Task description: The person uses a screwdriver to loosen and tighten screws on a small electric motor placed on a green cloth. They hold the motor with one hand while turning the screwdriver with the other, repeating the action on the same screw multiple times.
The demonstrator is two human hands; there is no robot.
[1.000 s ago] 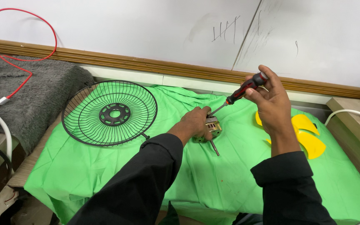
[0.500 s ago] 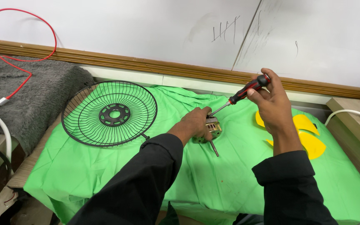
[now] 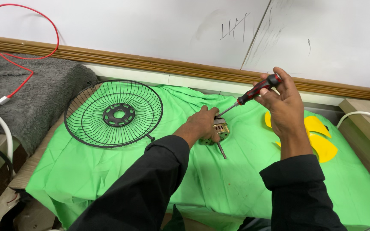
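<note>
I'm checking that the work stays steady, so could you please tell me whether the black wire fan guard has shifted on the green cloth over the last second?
No. The fan guard lies where it did, its rim against the same folds of the green cloth.

We count one wire fan guard (image 3: 113, 114), one fan motor (image 3: 217, 130), one screwdriver (image 3: 253, 93), one yellow fan blade (image 3: 317, 136), one green cloth (image 3: 108, 167), two hands.

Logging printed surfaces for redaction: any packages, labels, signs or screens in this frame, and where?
No packages, printed labels, signs or screens in view.
Nearest thing to one: faint dark pen scribbles on the white wall panel, upper centre, above the wooden trim; thin strokes, nothing legible as a label.
</note>
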